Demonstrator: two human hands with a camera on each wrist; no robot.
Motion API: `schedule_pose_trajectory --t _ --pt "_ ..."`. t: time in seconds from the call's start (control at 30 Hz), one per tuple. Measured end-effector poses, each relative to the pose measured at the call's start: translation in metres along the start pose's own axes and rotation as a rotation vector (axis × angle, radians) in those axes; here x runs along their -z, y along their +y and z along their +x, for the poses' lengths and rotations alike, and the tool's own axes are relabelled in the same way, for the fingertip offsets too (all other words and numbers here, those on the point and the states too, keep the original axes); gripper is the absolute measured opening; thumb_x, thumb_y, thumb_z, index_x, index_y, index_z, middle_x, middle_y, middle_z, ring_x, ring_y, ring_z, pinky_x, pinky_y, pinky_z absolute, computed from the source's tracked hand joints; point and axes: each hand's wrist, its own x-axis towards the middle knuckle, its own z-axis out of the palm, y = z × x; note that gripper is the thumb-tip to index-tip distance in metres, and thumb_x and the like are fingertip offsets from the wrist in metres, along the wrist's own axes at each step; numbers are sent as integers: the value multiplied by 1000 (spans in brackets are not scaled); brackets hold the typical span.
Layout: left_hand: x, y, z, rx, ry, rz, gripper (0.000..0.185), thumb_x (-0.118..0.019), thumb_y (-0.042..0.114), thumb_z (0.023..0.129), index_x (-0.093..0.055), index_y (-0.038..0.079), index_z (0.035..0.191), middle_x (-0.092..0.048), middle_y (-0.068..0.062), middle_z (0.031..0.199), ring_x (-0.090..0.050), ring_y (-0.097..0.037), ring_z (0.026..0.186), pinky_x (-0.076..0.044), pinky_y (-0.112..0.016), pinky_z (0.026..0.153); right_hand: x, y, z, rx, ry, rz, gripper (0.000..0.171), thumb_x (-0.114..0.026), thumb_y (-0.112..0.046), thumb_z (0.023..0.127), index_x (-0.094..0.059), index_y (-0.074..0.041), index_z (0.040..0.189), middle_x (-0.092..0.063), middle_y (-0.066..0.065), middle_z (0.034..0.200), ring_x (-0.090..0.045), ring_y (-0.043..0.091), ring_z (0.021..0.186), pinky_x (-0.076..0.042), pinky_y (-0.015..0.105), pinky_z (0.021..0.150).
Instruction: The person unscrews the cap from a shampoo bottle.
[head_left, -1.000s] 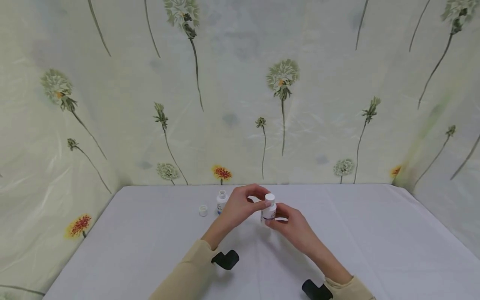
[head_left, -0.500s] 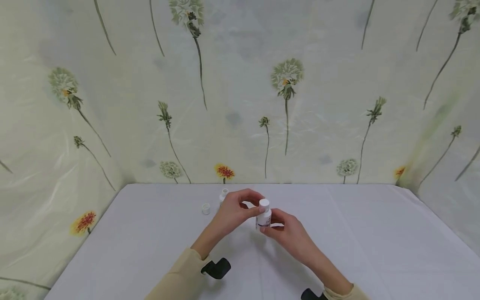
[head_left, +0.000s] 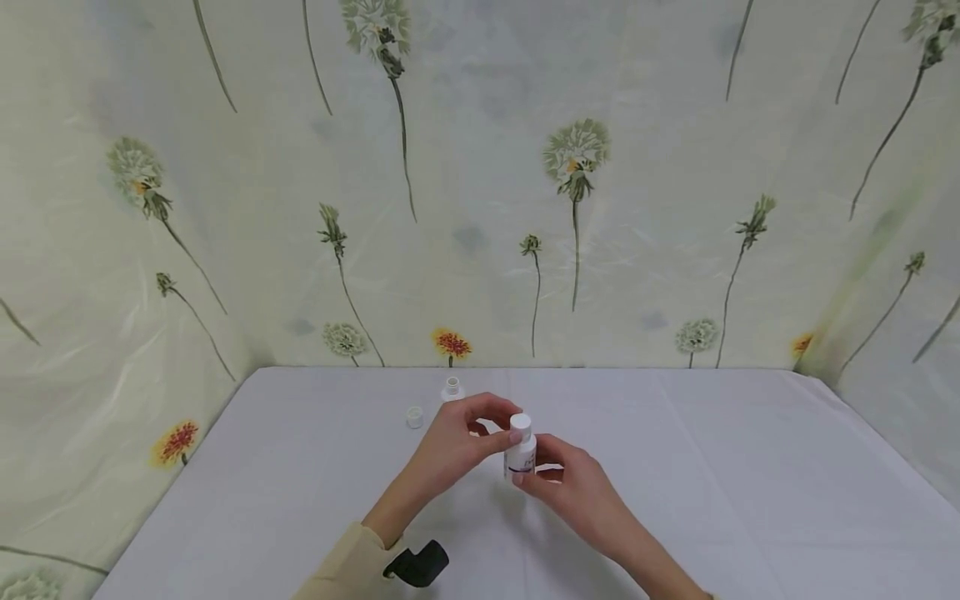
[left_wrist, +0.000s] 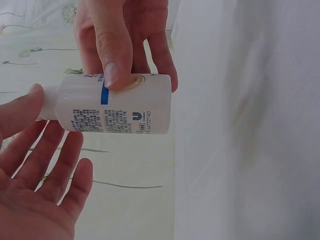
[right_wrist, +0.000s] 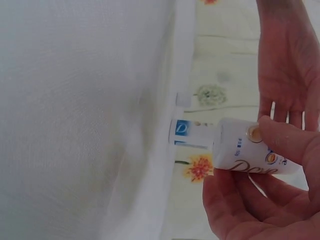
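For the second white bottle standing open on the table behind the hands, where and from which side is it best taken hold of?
Probably round its body, below the narrow open neck. The open bottle stands upright on the white table with no cap on, so a side grip keeps it level. Coming from the near left suits, since the loose cap lies apart to its left and the left hand is nearest.

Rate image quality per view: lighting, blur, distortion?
Head view: even soft light, faint shadows under both hands, wide-angle bend at the edges. Left wrist view: bottle label sharp, left hand soft. Right wrist view: hazy, washed out, tablecloth nearly featureless, bottle print blurred.
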Motion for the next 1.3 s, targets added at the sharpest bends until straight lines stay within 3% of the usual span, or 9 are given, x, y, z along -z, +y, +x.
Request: schedule_pose_trajectory --t 0.23,0.53,0.83,1.07,1.17,1.3 --pt "-2 -2 -10 5 -2 -8 20 -76 29 88 -72 23 107 -70 11 96 -63 -10 93 -50 -39 80 -2 0 -12 -6 -12 -15 41 -79 -29 84 -65 -18 121 -67 -4 102 -62 15 97 -53 30 83" --pt "-6 -5 -16 -15 -22 0 30 -73 24 91 -71 24 121 -69 12 103 -60 -12 99 -48 -31 81 -7 8 -14 5 -23 -34 42 -77 -25 86 -63 -16 125 -65 -4 102 -60 16 99 -52 35 89" --pt "-6 -11 -15 -79 -104 -4 31 -66 17 95 -67 23 126 -64 9 114 -55 -13 103 -47 -33 82 -6 12 -16 31 -32 -19 46 -76 -23 88 -59 -10 129 -63 2 118 -60 23 106 -52 43 90" --pt "-9 -15 -12 -113 -163 -77 23 -62 16 98 -65 17 121 -65 3 120 -57 -14 113 -47 -33 92 -3 20 -13 131 -84 42 40 -69 -16 93 -55 -13 131 -59 3 130 -52 29 126 -38 52 105" --pt "-10 -17 -11 -132 -167 -127 22 -61 13 98 -63 16 120 -66 4 119 -58 -14 114 -46 -34 96 -3 24 -11 182 -114 100 39 -65 -9 95 -52 -10 131 -55 6 134 -49 27 130 -35 46 108" --pt "-10 -17 -13 -94 -128 -129 22 -64 15 97 -64 17 119 -67 7 115 -62 -12 109 -46 -34 97 -3 27 -9 209 -139 137 39 -65 -8 95 -51 -8 132 -53 9 135 -49 27 130 -37 40 107"
